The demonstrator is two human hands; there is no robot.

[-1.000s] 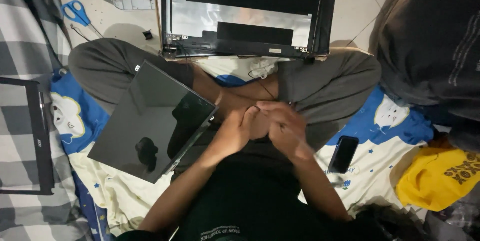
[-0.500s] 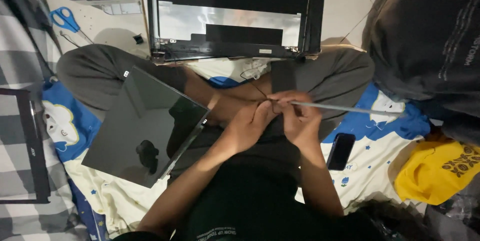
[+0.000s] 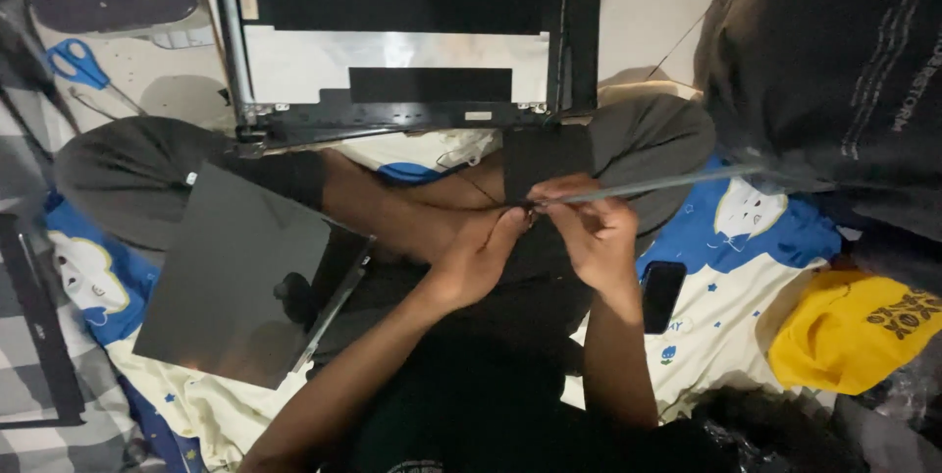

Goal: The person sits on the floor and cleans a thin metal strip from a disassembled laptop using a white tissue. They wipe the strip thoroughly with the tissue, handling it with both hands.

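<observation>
Head view shows a change from a second ago: then both hands were bunched together over the lap with nothing visible between them; now a long thin grey strip (image 3: 657,183) runs out from the fingers toward the right, more of it showing than half a second ago. That suggests the strip has been drawn clear and is being worked at its near end.

Right hand (image 3: 589,233) is closed in a pinch on the strip's left end, thumb and fingertips pressed together. Left hand (image 3: 481,257) is also closed, its fingertips meeting the same end — touching the right hand's fingers just where the strip begins. Whether the left hand truly grips the strip or only steadies it, I cannot tell.

The strip is narrow, flat and slightly glossy, pale grey, nearly straight with a faint rise toward its far end, which crosses the right knee and reaches the dark cloth at the right.

A dark screen panel (image 3: 245,277) leans on the left thigh. An opened laptop lid (image 3: 392,51) lies beyond the knees — on the floor. A black phone (image 3: 662,294) lies on the patterned sheet (image 3: 726,306) by the right forearm; blue scissors (image 3: 78,63) sit near the floor's upper left.
</observation>
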